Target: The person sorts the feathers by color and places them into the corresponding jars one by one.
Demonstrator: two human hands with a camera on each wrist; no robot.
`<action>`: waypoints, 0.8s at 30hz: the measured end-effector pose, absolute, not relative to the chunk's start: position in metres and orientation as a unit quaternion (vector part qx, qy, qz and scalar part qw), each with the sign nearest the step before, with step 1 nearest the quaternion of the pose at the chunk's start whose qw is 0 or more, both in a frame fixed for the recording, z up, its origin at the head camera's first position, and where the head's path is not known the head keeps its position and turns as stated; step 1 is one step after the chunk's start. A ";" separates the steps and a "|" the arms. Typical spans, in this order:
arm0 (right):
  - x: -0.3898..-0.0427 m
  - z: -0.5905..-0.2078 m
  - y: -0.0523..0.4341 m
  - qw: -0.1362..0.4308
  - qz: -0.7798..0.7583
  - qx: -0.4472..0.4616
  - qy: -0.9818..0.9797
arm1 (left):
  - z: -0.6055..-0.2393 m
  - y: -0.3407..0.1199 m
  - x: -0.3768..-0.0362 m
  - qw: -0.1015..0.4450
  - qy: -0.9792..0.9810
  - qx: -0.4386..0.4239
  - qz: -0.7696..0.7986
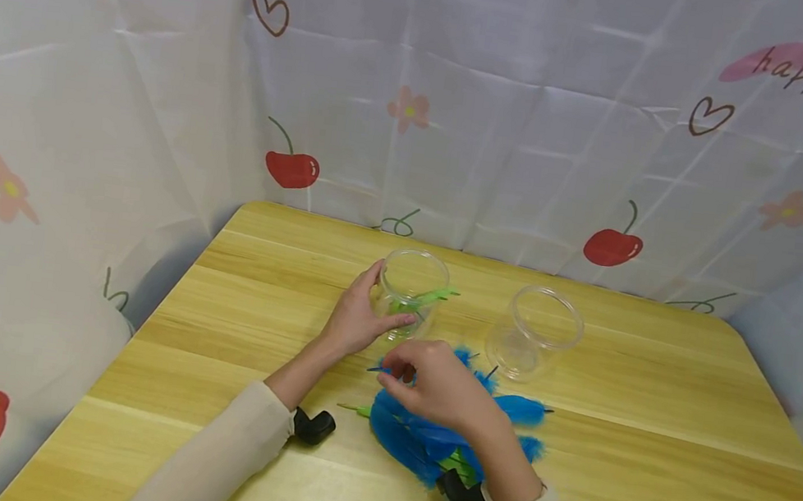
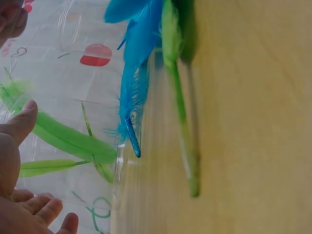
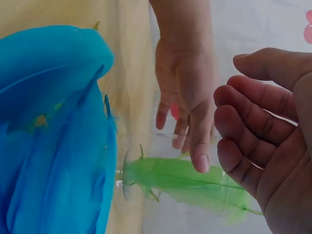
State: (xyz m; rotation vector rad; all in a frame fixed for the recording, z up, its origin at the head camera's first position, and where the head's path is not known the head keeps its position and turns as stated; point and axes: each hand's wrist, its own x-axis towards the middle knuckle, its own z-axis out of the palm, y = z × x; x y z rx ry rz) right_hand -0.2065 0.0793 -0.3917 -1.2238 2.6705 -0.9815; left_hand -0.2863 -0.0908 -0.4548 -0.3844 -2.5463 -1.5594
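My left hand [image 1: 352,317] holds a clear plastic cup [image 1: 429,324], its thumb on the near side and fingers around the far side. Several green feathers [image 3: 180,176] stand inside this cup, one poking over the rim. Over a pile of blue feathers [image 1: 402,445] hovers my right hand [image 1: 440,383], its fingers loosely bent. The right wrist view shows nothing between its thumb and fingers. A blue quill tip [image 1: 376,369] appears just beyond those fingertips in the head view. Among the pile lies a green feather [image 2: 178,92], its bare quill sticking out to the left.
A second clear cup [image 1: 520,348] stands on the wooden table [image 1: 654,445], right of the held one. Black wrist cameras, such as the left one [image 1: 313,427], sit under both forearms. A printed white curtain [image 1: 504,130] borders the table's back and sides.
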 end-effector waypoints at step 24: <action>-0.213 -0.420 0.049 0.054 -0.231 -0.435 0.869 | -0.453 -0.091 -0.285 0.061 -0.848 -0.119 -0.513</action>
